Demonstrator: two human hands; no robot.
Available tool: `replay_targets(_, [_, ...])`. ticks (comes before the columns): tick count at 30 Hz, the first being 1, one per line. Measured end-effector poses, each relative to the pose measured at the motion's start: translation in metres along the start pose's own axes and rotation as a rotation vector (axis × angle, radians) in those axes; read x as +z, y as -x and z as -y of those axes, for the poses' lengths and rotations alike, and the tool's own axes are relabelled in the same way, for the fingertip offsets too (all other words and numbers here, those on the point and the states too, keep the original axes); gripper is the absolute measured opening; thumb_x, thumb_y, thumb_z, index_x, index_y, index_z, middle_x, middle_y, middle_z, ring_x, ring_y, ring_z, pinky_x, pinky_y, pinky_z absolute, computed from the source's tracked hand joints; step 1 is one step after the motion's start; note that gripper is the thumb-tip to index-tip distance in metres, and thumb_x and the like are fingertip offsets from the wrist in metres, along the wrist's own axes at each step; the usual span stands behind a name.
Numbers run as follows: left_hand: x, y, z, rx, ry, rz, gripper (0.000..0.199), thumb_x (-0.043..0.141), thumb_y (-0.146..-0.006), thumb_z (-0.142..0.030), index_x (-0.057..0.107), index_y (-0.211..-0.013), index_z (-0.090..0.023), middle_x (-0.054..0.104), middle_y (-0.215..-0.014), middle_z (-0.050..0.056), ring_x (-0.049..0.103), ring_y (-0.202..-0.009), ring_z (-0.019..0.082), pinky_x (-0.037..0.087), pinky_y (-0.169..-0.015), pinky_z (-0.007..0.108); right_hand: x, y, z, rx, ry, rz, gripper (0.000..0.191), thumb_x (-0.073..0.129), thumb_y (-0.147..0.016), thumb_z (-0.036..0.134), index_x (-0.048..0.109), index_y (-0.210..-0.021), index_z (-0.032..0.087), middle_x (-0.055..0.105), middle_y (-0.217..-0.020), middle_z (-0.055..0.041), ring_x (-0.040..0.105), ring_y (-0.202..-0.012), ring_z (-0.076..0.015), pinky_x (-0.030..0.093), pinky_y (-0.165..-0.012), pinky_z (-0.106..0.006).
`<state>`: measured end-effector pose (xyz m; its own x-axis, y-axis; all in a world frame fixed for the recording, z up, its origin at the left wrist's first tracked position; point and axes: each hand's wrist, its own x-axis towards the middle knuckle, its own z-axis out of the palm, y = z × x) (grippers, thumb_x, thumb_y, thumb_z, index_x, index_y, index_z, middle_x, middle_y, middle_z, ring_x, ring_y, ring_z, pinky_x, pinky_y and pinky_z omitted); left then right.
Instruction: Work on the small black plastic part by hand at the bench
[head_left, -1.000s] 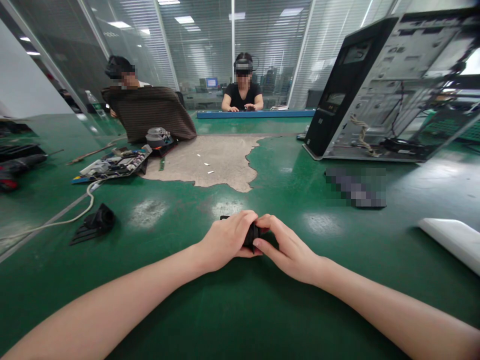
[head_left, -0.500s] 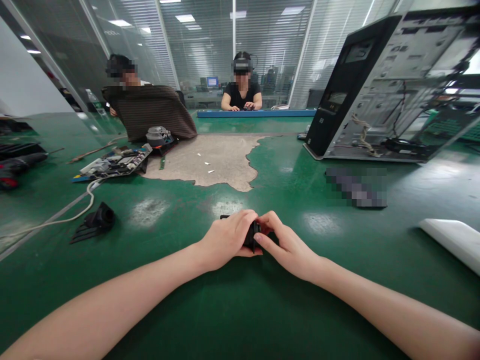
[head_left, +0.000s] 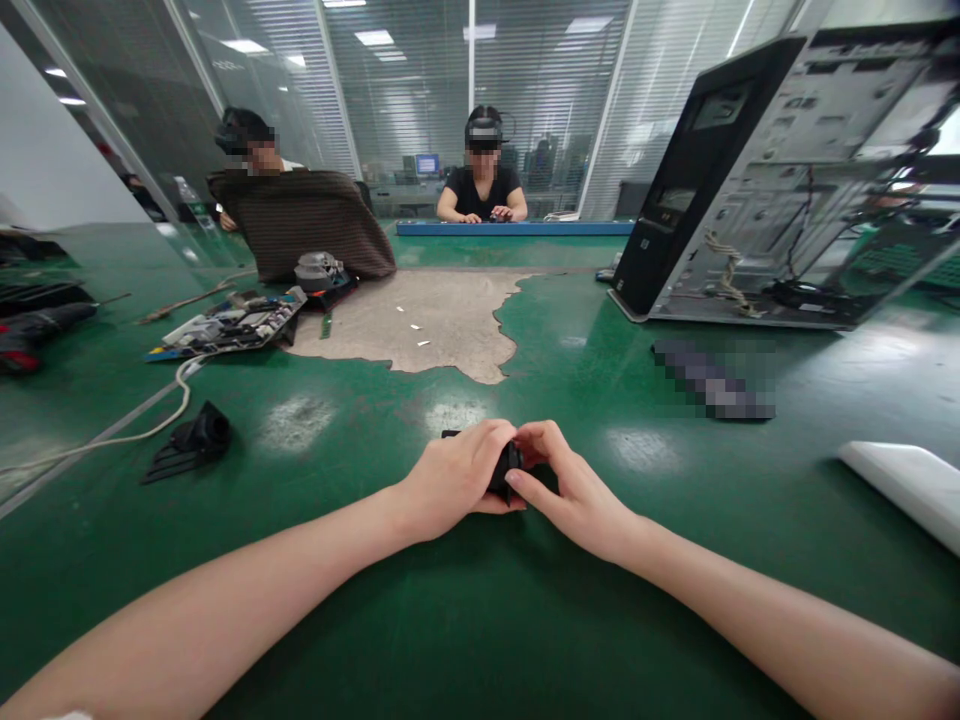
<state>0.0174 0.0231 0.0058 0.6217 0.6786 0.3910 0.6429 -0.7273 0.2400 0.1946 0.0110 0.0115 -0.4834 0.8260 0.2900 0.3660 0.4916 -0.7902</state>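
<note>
A small black part (head_left: 504, 474), looking like plastic, sits between my two hands just above the green mat, in the middle of the view. My left hand (head_left: 459, 468) wraps round it from the left, thumb on top and fingers beneath. On the other side, my right hand (head_left: 566, 484) pinches the part's right end between thumb and bent fingers. Most of the part is hidden by my hands, so its exact kind cannot be told. A similar-looking black funnel-shaped piece with flat slats (head_left: 191, 440) lies to the left.
An open computer case (head_left: 720, 200) stands at the right. A circuit board (head_left: 232, 325) and a pale cable (head_left: 180, 385) lie at left. At far right is a white object (head_left: 911, 485); a blurred-out dark object (head_left: 712, 380) lies nearer the middle. Across the table sits a person (head_left: 482, 185).
Both hands keep nearly the same place and grip on the black part. The view has shifted very slightly.
</note>
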Motion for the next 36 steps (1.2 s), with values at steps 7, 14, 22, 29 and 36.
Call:
replay_targets(7, [-0.0031,-0.001,-0.0026,-0.013,-0.005,0.031,0.058,0.061,-0.073,-0.04,0.028,-0.116,-0.019,0.052,-0.114,0.011,0.058,-0.099,0.025,0.052,-0.074,0.038,-0.0039,0.0028,0.0009,-0.074,0.058,0.026,0.018,0.052,-0.082,0.022,0.044,-0.098,0.021,0.054,-0.09,-0.0041,0.054,-0.083,-0.0183,0.046,-0.076,-0.034])
replay_targets(14, [-0.0024,-0.0006,-0.0025,0.005,-0.004,0.015,0.06,0.061,-0.073,-0.043,0.028,-0.117,-0.019,0.051,-0.116,0.012,0.056,-0.103,0.026,0.052,-0.077,0.039,-0.0017,0.0008,-0.0003,-0.026,0.04,-0.004,0.007,0.044,-0.088,0.025,0.043,-0.094,0.021,0.055,-0.084,-0.0029,0.056,-0.077,-0.0165,0.048,-0.07,-0.031])
replay_targets(22, [-0.0013,-0.0007,-0.0022,-0.009,0.007,0.006,0.06,0.062,-0.072,-0.041,0.028,-0.117,-0.019,0.052,-0.113,0.01,0.057,-0.101,0.026,0.053,-0.076,0.039,-0.0038,0.003,0.0022,-0.06,0.1,0.041,0.016,0.043,-0.088,0.022,0.039,-0.104,0.021,0.054,-0.091,-0.0046,0.055,-0.081,-0.017,0.047,-0.074,-0.033])
replay_targets(29, [-0.0003,0.0003,-0.0013,0.024,0.002,-0.01,0.059,0.061,-0.073,-0.04,0.027,-0.118,-0.019,0.052,-0.115,0.011,0.057,-0.103,0.026,0.053,-0.076,0.037,-0.0042,0.0041,-0.0004,-0.154,0.145,-0.013,0.011,0.044,-0.087,0.023,0.043,-0.098,0.021,0.054,-0.096,-0.0065,0.053,-0.088,-0.0193,0.045,-0.079,-0.036])
replay_targets(36, [-0.0024,-0.0011,-0.001,0.001,-0.03,0.012,0.058,0.061,-0.073,-0.041,0.03,-0.116,-0.017,0.053,-0.111,0.011,0.058,-0.098,0.025,0.053,-0.073,0.037,0.0003,-0.003,-0.002,0.022,-0.02,-0.012,0.016,0.048,-0.085,0.023,0.043,-0.1,0.02,0.057,-0.09,-0.0045,0.057,-0.082,-0.0175,0.049,-0.074,-0.033])
